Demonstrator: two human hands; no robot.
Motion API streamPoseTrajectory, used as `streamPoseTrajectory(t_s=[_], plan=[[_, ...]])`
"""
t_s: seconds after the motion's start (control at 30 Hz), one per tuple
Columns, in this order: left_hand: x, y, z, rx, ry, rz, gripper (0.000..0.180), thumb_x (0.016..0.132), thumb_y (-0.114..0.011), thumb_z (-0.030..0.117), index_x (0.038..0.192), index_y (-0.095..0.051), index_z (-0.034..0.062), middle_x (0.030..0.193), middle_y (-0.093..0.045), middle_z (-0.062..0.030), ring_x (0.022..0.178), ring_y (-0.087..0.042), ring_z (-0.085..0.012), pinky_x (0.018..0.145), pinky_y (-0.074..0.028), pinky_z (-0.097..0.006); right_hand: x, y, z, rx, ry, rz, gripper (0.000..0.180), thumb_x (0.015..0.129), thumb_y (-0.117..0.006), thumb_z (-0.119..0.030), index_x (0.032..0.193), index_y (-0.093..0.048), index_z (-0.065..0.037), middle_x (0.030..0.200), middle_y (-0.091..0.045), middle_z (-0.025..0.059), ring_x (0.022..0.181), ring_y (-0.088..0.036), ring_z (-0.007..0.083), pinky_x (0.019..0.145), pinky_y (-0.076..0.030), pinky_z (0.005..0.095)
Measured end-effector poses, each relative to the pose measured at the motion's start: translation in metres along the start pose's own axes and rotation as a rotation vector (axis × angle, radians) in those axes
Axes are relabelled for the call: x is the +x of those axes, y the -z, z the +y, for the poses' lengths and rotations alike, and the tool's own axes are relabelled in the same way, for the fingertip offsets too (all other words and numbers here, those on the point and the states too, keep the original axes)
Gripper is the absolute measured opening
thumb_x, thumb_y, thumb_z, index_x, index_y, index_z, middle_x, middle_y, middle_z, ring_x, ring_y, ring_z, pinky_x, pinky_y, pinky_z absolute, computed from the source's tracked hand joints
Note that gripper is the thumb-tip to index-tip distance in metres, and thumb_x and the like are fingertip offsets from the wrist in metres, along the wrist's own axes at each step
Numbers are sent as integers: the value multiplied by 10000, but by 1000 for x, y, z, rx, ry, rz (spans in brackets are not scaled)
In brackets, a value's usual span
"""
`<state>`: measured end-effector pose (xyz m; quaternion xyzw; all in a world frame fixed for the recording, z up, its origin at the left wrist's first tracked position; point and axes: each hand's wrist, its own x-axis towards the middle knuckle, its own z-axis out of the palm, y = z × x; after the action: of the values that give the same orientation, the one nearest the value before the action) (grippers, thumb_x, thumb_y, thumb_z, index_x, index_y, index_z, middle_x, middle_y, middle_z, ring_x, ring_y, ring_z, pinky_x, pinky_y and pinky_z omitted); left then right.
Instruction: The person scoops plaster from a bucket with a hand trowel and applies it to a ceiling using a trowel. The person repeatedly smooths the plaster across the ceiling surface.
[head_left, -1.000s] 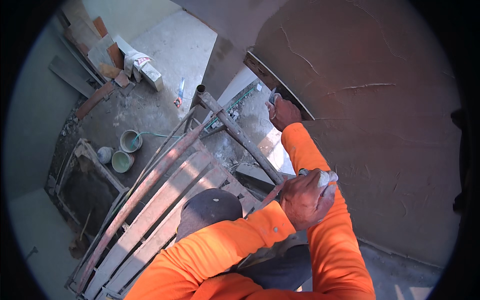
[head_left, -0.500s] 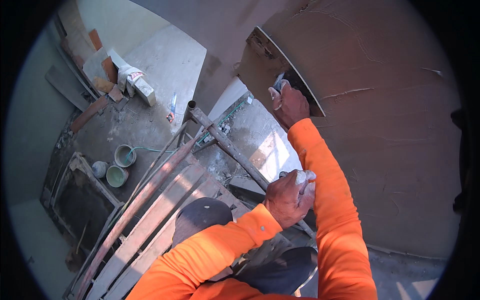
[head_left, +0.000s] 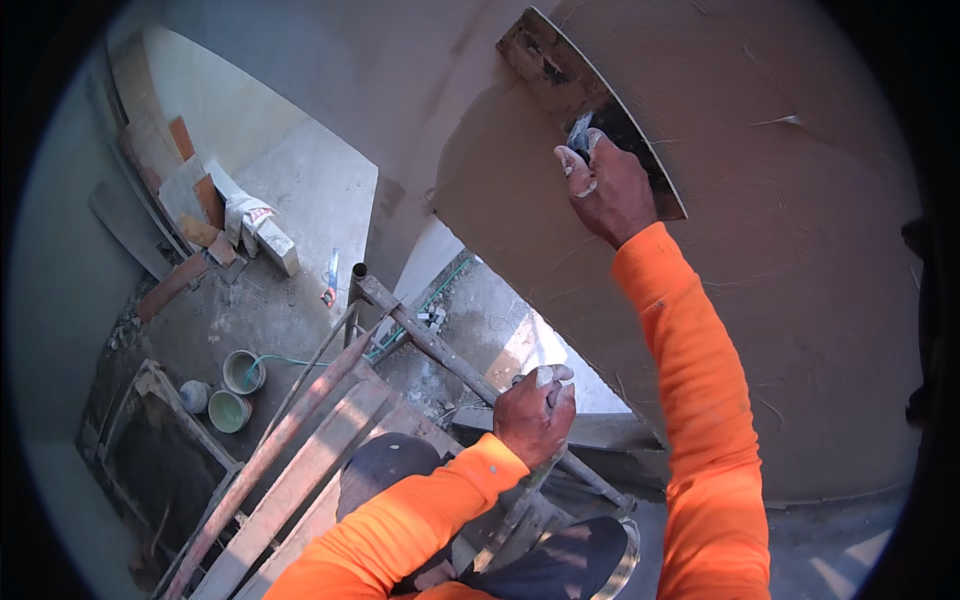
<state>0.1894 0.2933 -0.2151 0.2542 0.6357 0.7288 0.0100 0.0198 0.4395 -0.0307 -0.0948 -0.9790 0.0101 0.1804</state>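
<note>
A wide, flat plastering trowel (head_left: 625,120), brown with wet plaster and edged with a pale strip, lies against the brown plastered wall (head_left: 790,300) at the upper right. My right hand (head_left: 612,190) is closed round its handle, fingers smeared with plaster. Lower and nearer the middle, my left hand (head_left: 535,412) is a fist with whitened fingertips. A small dark rounded end shows by its thumb, but what the fist holds is mostly hidden. Just behind that fist runs a scaffold pipe (head_left: 440,345); whether they touch I cannot tell.
Scaffold planks (head_left: 310,455) lie below left, with my knees above them. On the floor further left stand two buckets (head_left: 230,411), a green hose (head_left: 300,359), a handsaw (head_left: 331,277) and leaning boards (head_left: 185,190). A dark framed tray (head_left: 165,460) lies at lower left.
My right hand has slid the trowel up and to the right along the wall. My left fist has shifted left and slightly down in the picture; the view has also moved a little.
</note>
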Motion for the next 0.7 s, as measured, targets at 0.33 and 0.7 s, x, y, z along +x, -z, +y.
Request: streamPoseTrajectory(t_s=[0.33, 0.7], plan=[[-9, -9, -4, -4, 78, -69, 234, 907, -688, 134, 1131, -652, 77, 868, -674, -126, 775, -676, -337, 719, -543, -449, 78, 104, 17, 303, -98, 38, 457, 990, -636, -502, 1026, -650, -47, 683, -488, -17, 606, -483, 85, 545, -425, 281], [-11, -9, -17, 51, 49, -137, 198, 954, -655, 119, 1094, -660, -22, 792, -681, -86, 691, -640, -146, 650, -524, -315, 14, 284, 28, 603, 67, 329, 204, 1045, -601, -278, 881, -600, -158, 666, -548, -48, 518, -497, 65, 444, -343, 258]])
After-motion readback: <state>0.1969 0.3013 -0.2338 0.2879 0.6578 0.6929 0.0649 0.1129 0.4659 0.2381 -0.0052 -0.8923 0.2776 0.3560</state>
